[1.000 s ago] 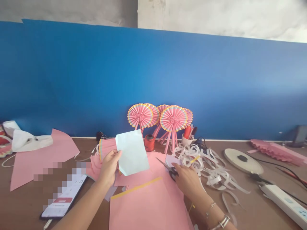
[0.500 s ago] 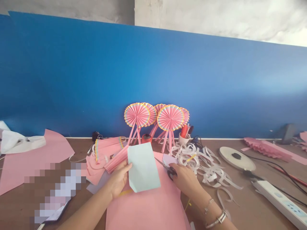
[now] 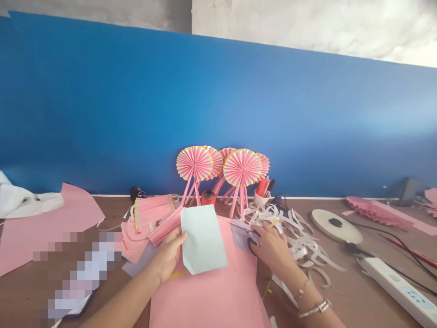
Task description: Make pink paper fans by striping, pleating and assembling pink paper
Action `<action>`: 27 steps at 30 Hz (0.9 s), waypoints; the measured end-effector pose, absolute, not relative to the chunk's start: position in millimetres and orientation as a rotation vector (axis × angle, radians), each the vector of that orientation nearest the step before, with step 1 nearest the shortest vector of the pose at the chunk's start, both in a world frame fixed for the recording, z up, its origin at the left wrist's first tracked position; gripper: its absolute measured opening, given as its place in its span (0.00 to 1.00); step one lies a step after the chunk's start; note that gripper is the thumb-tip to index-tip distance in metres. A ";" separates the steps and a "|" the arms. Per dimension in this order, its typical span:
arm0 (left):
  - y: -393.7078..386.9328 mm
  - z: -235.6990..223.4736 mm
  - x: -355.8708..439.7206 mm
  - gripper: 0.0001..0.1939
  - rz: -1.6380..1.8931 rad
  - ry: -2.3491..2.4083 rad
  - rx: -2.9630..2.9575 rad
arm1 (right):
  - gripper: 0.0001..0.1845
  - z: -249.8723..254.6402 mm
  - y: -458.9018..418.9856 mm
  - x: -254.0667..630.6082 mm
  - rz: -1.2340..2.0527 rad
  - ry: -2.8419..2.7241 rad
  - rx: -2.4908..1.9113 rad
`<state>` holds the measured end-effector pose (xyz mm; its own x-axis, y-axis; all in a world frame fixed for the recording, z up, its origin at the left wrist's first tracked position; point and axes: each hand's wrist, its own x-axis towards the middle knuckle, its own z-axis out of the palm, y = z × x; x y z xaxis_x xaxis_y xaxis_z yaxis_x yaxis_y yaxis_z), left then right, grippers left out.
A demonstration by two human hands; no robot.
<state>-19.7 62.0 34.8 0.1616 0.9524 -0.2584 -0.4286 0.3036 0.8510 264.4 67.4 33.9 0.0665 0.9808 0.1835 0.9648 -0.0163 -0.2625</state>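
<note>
Pinched between thumb and fingers of my left hand (image 3: pixel 173 249) is a pale blue-green sheet of paper (image 3: pixel 204 241), held by its left edge. My right hand (image 3: pixel 271 246) grips black-handled scissors (image 3: pixel 251 234), whose blades point left, apart from the sheet. Under the scissors lies a pale lilac piece of paper (image 3: pixel 239 237). A large pink sheet (image 3: pixel 208 300) spreads beneath both hands. Pleated pink paper (image 3: pixel 167 228) rests just behind my left hand.
Round pink paper fans (image 3: pixel 194 164) on paper legs stand by the blue partition (image 3: pixel 218 100). Curled white paper strips (image 3: pixel 307 246) heap beyond my right hand. A white disc (image 3: pixel 336 228), a power strip (image 3: pixel 398 287) and cables lie at right. Pink sheets (image 3: pixel 44 232) lie at left.
My right hand has moved slightly right with the scissors, away from the blue-green sheet, and the blades now show over the lilac paper. My left hand keeps almost the same place.
</note>
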 end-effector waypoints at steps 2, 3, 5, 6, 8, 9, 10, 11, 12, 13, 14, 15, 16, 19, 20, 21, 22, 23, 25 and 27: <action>62.1 36.5 -20.1 0.21 1.125 0.914 0.712 | 0.22 32.0 68.5 262.7 0.325 -1.810 -1.913; 62.4 37.8 -21.0 0.21 1.142 0.901 0.719 | 0.21 31.6 68.4 260.3 0.515 -1.742 -1.810; 63.8 41.3 -24.0 0.22 1.199 0.867 0.747 | 0.21 32.9 65.9 252.9 0.922 -1.632 -1.567; 64.9 43.1 -26.0 0.23 1.230 0.852 0.764 | 0.21 34.9 63.4 248.3 1.096 -1.595 -1.461; 67.6 46.2 -30.6 0.24 1.283 0.837 0.803 | 0.23 40.8 56.8 238.9 1.322 -1.578 -1.325; 69.0 47.2 -32.8 0.25 1.306 0.833 0.821 | 0.25 44.2 53.2 234.6 1.390 -1.592 -1.281; 70.1 47.7 -34.7 0.24 1.327 0.831 0.836 | 0.26 47.6 49.7 230.5 1.435 -1.611 -1.244; 71.0 47.8 -36.3 0.24 1.346 0.830 0.848 | 0.27 50.7 46.6 226.9 1.465 -1.630 -1.211; 71.6 47.5 -37.3 0.23 1.365 0.836 0.854 | 0.27 53.1 43.8 223.5 1.484 -1.644 -1.179; 71.9 46.9 -38.0 0.23 1.379 0.849 0.856 | 0.28 54.7 41.6 220.4 1.496 -1.650 -1.150; 71.9 46.1 -38.3 0.22 1.389 0.866 0.855 | 0.28 55.2 39.9 217.5 1.502 -1.650 -1.123; 71.8 45.2 -38.4 0.22 1.397 0.887 0.855 | 0.29 54.6 38.8 214.8 1.505 -1.643 -1.101; 71.5 44.3 -38.4 0.22 1.404 0.915 0.856 | 0.29 52.9 38.0 212.4 1.506 -1.633 -1.083; 70.6 42.0 -38.5 0.22 1.417 1.028 0.861 | 0.29 42.1 38.0 207.3 1.480 -1.610 -1.037; 70.4 41.6 -38.6 0.22 1.419 1.055 0.865 | 0.28 37.6 38.4 206.4 1.467 -1.609 -1.031; 70.3 41.4 -38.7 0.22 1.419 1.066 0.870 | 0.28 33.1 38.9 205.8 1.457 -1.613 -1.034; 70.2 41.4 -38.8 0.22 1.418 1.064 0.875 | 0.27 29.0 39.3 205.5 1.450 -1.618 -1.042; 70.1 41.5 -38.8 0.22 1.419 1.052 0.880 | 0.27 25.5 39.7 205.5 1.443 -1.622 -1.056; 70.3 41.3 -38.5 0.23 1.418 1.034 0.887 | 0.26 20.7 40.2 205.6 1.427 -1.620 -1.085; 70.7 40.3 -38.2 0.24 1.415 1.046 0.882 | 0.25 18.6 40.3 205.4 1.412 -1.609 -1.099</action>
<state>-38.2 70.7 40.3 -0.1087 0.9931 -0.0434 -0.3328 0.0047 0.9430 205.4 40.3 18.6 -0.3783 0.9255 -0.0187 0.1384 0.0366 -0.9897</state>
